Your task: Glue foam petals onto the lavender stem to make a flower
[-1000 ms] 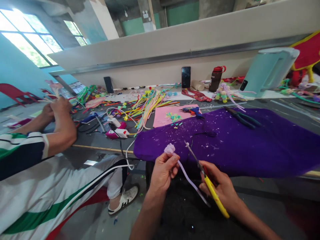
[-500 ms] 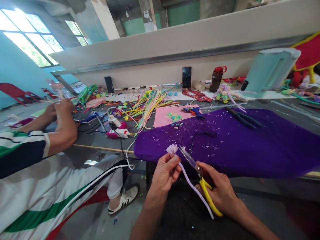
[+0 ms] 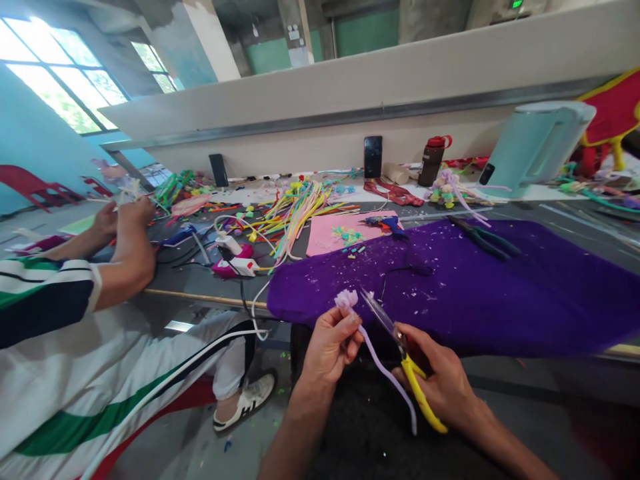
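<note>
1. The purple cloth [image 3: 475,287] lies before you, with small pale scraps on it.
2. The pale green kettle [image 3: 543,150] stands behind the cloth, at your right side.
3. The brown bottle [image 3: 431,165] stands left of the kettle; its faint marking is too small for reading.
4. Your right hand [image 3: 443,373] has its fingers closed around the yellow-handled scissors [image 3: 415,385].
5. Your left hand [image 3: 327,347] pinches the lilac tuft [image 3: 346,300], near the blade tips; its lilac stem [image 3: 383,367] hangs toward the handles.

Lilac tufted stem [image 3: 383,368] in left grip [image 3: 327,347], yellow-handled scissors [image 3: 411,372] in right grip [image 3: 443,373], purple cloth [image 3: 480,293] beyond
</note>
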Motion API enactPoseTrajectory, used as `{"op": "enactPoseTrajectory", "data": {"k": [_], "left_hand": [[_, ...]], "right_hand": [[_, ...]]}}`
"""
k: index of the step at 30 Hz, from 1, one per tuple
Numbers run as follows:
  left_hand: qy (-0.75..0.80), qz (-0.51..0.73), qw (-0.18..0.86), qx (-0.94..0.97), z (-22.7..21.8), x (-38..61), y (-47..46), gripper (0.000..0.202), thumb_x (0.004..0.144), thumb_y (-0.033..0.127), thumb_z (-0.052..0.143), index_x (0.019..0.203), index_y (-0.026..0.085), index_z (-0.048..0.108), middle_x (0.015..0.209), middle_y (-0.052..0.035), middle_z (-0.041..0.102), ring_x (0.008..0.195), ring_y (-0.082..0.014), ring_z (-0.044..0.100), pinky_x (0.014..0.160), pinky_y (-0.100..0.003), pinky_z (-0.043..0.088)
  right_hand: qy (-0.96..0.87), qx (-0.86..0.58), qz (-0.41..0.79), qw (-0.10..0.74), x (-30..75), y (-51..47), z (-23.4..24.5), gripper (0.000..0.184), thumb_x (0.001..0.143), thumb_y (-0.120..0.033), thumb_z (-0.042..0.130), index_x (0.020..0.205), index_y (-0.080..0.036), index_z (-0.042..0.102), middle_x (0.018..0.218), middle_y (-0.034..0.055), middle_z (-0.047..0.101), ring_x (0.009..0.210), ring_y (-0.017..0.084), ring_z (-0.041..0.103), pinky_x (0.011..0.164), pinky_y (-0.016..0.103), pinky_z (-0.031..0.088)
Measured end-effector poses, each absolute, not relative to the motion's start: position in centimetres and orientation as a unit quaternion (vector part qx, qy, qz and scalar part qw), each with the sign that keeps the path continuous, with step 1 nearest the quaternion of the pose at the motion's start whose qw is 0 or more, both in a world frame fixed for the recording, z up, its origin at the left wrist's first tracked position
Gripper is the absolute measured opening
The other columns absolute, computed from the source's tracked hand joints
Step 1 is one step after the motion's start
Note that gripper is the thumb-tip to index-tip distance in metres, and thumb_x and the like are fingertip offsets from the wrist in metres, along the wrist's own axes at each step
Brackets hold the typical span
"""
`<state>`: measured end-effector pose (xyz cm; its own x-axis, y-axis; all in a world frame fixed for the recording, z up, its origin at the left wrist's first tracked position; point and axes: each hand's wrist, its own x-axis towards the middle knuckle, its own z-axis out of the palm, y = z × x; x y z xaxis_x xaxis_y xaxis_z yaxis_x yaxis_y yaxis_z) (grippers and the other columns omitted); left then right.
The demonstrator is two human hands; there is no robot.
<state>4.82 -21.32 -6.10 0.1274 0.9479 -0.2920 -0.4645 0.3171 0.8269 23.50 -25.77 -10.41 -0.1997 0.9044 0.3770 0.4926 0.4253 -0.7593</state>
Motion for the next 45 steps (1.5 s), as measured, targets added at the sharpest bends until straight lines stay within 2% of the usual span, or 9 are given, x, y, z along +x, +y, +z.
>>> {"op": "enactPoseTrajectory", "data": {"k": [4, 9, 13, 21, 28, 34, 45], "left_hand": [[0.420, 0.505, 0.696, 0.291, -6.1, 4.8, -21.3, 0.031, 0.057, 0.032, 0.077, 0.069, 0.013, 0.055, 0.044, 0.0030, 0.057, 0.027, -0.0030, 0.041, 0.025, -0.011, 0.025], [0.418, 0.504, 0.693, 0.301, -5.9, 5.0, -21.3, 0.034, 0.055, 0.035, 0.078, 0.067, 0.013, 0.056, 0.044, 0.0033, 0.056, 0.026, -0.0023, 0.040, 0.025, -0.011, 0.025], [0.433, 0.501, 0.682, 0.309, -5.9, 5.1, -21.4, 0.033, 0.055, 0.035, 0.078, 0.067, 0.013, 0.055, 0.044, 0.0028, 0.057, 0.026, -0.0029, 0.041, 0.025, -0.011, 0.025], [0.446, 0.500, 0.651, 0.357, -5.8, 5.3, -21.6, 0.030, 0.058, 0.035, 0.076, 0.066, 0.014, 0.056, 0.045, 0.0036, 0.057, 0.027, -0.0028, 0.042, 0.026, -0.012, 0.025], [0.478, 0.497, 0.617, 0.379, -5.9, 4.9, -21.6, 0.027, 0.061, 0.034, 0.074, 0.067, 0.014, 0.057, 0.047, 0.0033, 0.059, 0.031, -0.0033, 0.044, 0.029, -0.012, 0.029], [0.502, 0.502, 0.569, 0.415, -5.7, 4.7, -21.7, 0.025, 0.064, 0.035, 0.072, 0.067, 0.014, 0.058, 0.049, 0.0034, 0.058, 0.034, -0.0039, 0.045, 0.033, -0.014, 0.031], [0.496, 0.533, 0.510, 0.458, -5.7, 4.5, -21.9, 0.023, 0.064, 0.034, 0.071, 0.071, 0.014, 0.060, 0.047, 0.0053, 0.051, 0.037, -0.0053, 0.040, 0.036, -0.017, 0.031]], "right_hand": [[-0.752, -0.457, 0.222, 0.421, 23.5, -25.8, -10.5, 0.051, 0.074, -0.022, 0.061, 0.122, -0.022, 0.043, 0.086, 0.0033, 0.065, 0.067, 0.014, 0.061, 0.062, 0.024, 0.050], [-0.775, -0.434, 0.176, 0.424, 23.5, -25.6, -10.8, 0.051, 0.075, -0.017, 0.057, 0.124, -0.021, 0.042, 0.089, 0.0056, 0.063, 0.072, 0.016, 0.061, 0.063, 0.025, 0.050], [-0.773, -0.449, 0.162, 0.418, 23.4, -25.5, -11.0, 0.050, 0.075, -0.017, 0.056, 0.123, -0.019, 0.044, 0.083, 0.0038, 0.062, 0.070, 0.015, 0.061, 0.062, 0.025, 0.049], [-0.768, -0.461, 0.173, 0.410, 23.4, -25.5, -11.1, 0.052, 0.073, -0.014, 0.057, 0.123, -0.020, 0.044, 0.082, 0.0028, 0.062, 0.067, 0.015, 0.060, 0.060, 0.024, 0.048], [-0.740, -0.477, 0.229, 0.414, 23.9, -25.5, -10.9, 0.052, 0.073, -0.026, 0.063, 0.122, -0.024, 0.045, 0.086, 0.0025, 0.064, 0.071, 0.016, 0.062, 0.062, 0.024, 0.050], [-0.754, -0.479, 0.204, 0.400, 25.3, -25.6, -10.1, 0.052, 0.072, -0.023, 0.063, 0.121, -0.024, 0.046, 0.075, -0.0011, 0.062, 0.060, 0.014, 0.059, 0.052, 0.022, 0.047], [-0.790, -0.435, 0.211, 0.377, 24.4, -26.2, -10.4, 0.055, 0.072, -0.022, 0.064, 0.123, -0.023, 0.044, 0.082, 0.0020, 0.062, 0.062, 0.013, 0.056, 0.058, 0.023, 0.046]]}}
